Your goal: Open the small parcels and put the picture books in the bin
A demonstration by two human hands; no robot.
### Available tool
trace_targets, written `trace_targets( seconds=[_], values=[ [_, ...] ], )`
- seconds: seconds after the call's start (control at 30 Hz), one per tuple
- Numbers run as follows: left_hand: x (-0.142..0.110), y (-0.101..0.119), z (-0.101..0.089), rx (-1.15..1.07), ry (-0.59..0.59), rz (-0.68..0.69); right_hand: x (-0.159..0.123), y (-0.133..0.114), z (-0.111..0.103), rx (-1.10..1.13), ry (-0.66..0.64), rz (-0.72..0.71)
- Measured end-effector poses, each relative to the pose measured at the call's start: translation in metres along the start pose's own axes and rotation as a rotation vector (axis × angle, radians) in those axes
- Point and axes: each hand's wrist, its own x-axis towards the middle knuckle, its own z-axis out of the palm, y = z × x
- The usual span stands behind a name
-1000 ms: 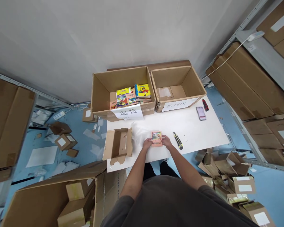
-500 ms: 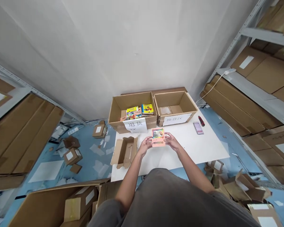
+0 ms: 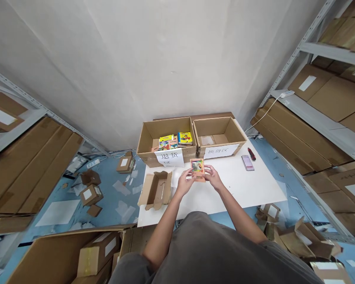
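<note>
Booklet (image 3: 198, 166), or something very like one, was being held up over the white table (image 3: 245, 189), pinkish-orange with a bright square picture up top. Its left edge was pinched by the left hand (image 3: 185, 182) and its right edge by the right hand (image 3: 213, 177), fingers and thumbs closed on it both sides, so most of the front was left uncovered; probably gripped that way to keep it flat and easy to look at. Thin and stiff by the look of it, though the thickness couldn't really be made out. Just to the left, a small carton (image 3: 148, 188) was parked with its flaps spread, plain brown board with wavy-cut tabs. Behind, two big corrugated boxes were lined up side by side: glossy, colourful books (image 3: 185, 138) were piled in the left box (image 3: 148, 156), and a pale flat patch could be seen at the bottom of the right box (image 3: 213, 125). Handwritten paper signs (image 3: 170, 157) were stuck on the fronts, presumably so they could be told apart. Off to the right, a red-and-black tool (image 3: 251, 154) was laid near a blurred-out purplish item (image 3: 247, 163), both kept clear of the hands.
</note>
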Motion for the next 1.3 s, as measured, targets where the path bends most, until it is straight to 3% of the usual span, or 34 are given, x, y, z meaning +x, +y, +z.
trace_targets(
  seconds=[0.07, 0.13, 0.23, 0.37, 0.43, 0.6, 0.73, 0.87, 1.0, 1.1, 1.23, 1.3],
  values=[
    [-0.001, 0.012, 0.012, -0.065, -0.111, 0.044, -0.006, -0.004, 0.013, -0.011, -0.050, -0.079],
    [0.000, 0.020, 0.018, -0.118, -0.142, 0.056, -0.012, -0.008, 0.024, -0.013, -0.102, -0.133],
    [0.007, 0.023, 0.007, -0.196, -0.145, 0.024, -0.015, -0.014, 0.028, -0.018, -0.122, -0.182],
    [0.013, 0.020, -0.022, -0.316, -0.152, -0.061, -0.011, -0.021, 0.015, -0.061, 0.130, -0.223],
    [0.011, 0.018, -0.031, -0.381, -0.163, -0.110, -0.008, -0.023, 0.009, -0.075, 0.208, -0.171],
    [0.003, 0.014, -0.033, -0.482, -0.201, -0.160, -0.007, -0.019, 0.010, 0.050, 0.009, -0.005],
    [0.002, 0.016, -0.032, -0.412, -0.173, -0.138, -0.010, -0.017, 0.011, 0.053, 0.024, -0.008],
    [-0.002, 0.030, -0.018, -0.144, 0.033, -0.012, -0.012, -0.019, 0.017, 0.016, 0.074, -0.097],
    [-0.005, 0.048, 0.007, -0.086, -0.075, 0.116, -0.019, -0.023, 0.036, -0.067, -0.061, -0.229],
    [0.000, 0.055, 0.008, -0.196, -0.075, 0.108, -0.024, -0.027, 0.042, -0.137, -0.153, -0.264],
    [0.005, 0.049, -0.018, -0.405, -0.125, -0.043, -0.019, -0.029, 0.030, -0.169, 0.134, -0.280],
    [0.003, 0.042, -0.029, -0.465, -0.192, -0.123, -0.015, -0.026, 0.023, -0.134, 0.178, -0.222]
  ],
)
